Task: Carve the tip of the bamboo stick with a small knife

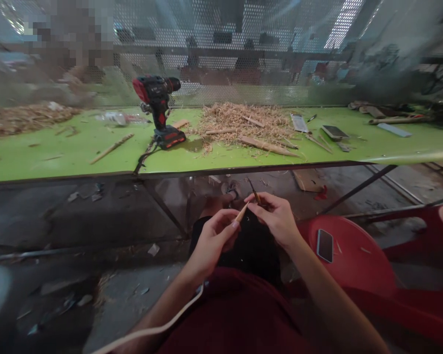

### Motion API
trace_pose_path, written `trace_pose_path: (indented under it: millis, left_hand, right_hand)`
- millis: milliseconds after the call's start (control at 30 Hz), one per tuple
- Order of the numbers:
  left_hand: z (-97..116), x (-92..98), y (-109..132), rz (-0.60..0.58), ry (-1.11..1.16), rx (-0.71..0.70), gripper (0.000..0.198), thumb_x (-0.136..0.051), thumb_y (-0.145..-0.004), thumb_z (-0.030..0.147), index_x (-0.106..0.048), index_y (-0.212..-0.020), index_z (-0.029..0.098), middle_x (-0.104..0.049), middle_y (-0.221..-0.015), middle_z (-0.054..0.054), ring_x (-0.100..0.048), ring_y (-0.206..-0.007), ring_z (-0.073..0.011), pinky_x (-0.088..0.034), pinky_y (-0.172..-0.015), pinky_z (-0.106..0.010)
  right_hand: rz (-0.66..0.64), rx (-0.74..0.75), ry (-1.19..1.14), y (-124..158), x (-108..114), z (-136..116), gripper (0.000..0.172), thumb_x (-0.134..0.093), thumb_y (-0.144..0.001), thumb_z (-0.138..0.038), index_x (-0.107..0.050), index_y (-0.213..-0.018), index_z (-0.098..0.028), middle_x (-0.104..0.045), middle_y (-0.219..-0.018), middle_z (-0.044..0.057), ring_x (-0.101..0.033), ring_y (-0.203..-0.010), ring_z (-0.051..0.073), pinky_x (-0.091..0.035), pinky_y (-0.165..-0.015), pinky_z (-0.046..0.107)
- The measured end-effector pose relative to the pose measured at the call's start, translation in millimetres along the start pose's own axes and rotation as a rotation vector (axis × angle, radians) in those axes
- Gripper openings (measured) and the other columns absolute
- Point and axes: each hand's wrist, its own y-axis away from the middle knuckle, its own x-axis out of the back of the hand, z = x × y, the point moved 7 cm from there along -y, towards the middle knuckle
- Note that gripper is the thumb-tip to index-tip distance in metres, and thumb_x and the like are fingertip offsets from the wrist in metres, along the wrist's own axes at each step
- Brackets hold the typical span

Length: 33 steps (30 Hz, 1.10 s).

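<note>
My left hand (pixel 213 241) pinches a short pointed wooden stick (pixel 241 212) above my lap. My right hand (pixel 275 219) grips a thin dark-bladed carving tool (pixel 255 193), its tip angled up and away, with the fingers meeting the stick's pointed end. Both hands sit close together below the edge of the green table (pixel 77 157).
A red and black cordless drill (pixel 158 108) stands on the green table beside a heap of wood shavings (pixel 243 123) and loose sticks. A phone (pixel 325 245) lies on a red plastic stool (pixel 358 260) at my right. A perforated metal screen backs the table.
</note>
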Motion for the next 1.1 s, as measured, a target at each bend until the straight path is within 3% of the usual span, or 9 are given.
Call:
trace_pose_path:
  millis: [267, 533, 800, 967, 1100]
  left_hand:
    - [-1.7, -4.3, 1.2, -0.049, -0.053, 0.009, 0.035, -0.084, -0.084, 0.042, -0.073, -0.107, 0.018, -0.06, -0.079, 0.001, -0.036, -0.053, -0.0048, -0.021, -0.047, -0.018]
    - [7.9, -1.8, 1.4, 0.017, -0.172, -0.082, 0.031, -0.081, -0.086, 0.042, -0.074, -0.104, 0.017, -0.06, -0.075, 0.001, -0.042, -0.058, -0.0087, -0.028, -0.05, -0.019]
    - [12.6, -4.3, 3.7, 0.029, -0.273, -0.16, 0.027, -0.079, -0.088, 0.039, -0.075, -0.103, 0.017, -0.066, -0.083, -0.003, -0.05, -0.068, -0.012, -0.036, -0.058, -0.02]
    - [17.2, -2.7, 3.4, 0.035, -0.332, -0.228, 0.021, -0.077, -0.09, 0.034, -0.076, -0.103, 0.017, -0.071, -0.094, -0.006, -0.059, -0.082, -0.0158, -0.044, -0.073, -0.024]
    - [17.7, 0.9, 1.9, 0.049, -0.362, -0.25, 0.019, -0.077, -0.09, 0.031, -0.076, -0.102, 0.017, -0.072, -0.095, -0.006, -0.062, -0.086, -0.017, -0.045, -0.076, -0.025]
  right_hand:
    - [0.004, -0.03, 0.011, 5.6, 9.2, 1.1, 0.022, -0.081, -0.081, -0.04, -0.074, -0.081, -0.02, -0.059, -0.065, -0.001, -0.041, -0.05, 0.009, -0.03, -0.044, 0.023]
    - [0.164, -0.024, -0.073, 7.9, 24.2, 5.1, 0.024, -0.085, -0.08, -0.04, -0.072, -0.079, -0.019, -0.046, -0.057, -0.005, -0.031, -0.047, 0.007, -0.024, -0.044, 0.024]
    - [0.11, 0.021, 0.098, 11.4, 15.7, -5.2, 0.023, -0.081, -0.08, -0.04, -0.072, -0.077, -0.019, -0.063, -0.07, 0.002, -0.053, -0.061, 0.014, -0.042, -0.057, 0.027]
    - [0.101, 0.005, 0.074, 10.8, 18.1, -1.6, 0.025, -0.079, -0.082, -0.041, -0.07, -0.076, -0.019, -0.055, -0.063, -0.001, -0.044, -0.055, 0.011, -0.034, -0.051, 0.025]
    - [0.113, 0.013, 0.061, 9.3, 19.4, 3.2, 0.028, -0.078, -0.084, -0.044, -0.068, -0.078, -0.019, -0.049, -0.058, -0.004, -0.037, -0.05, 0.009, -0.029, -0.048, 0.024]
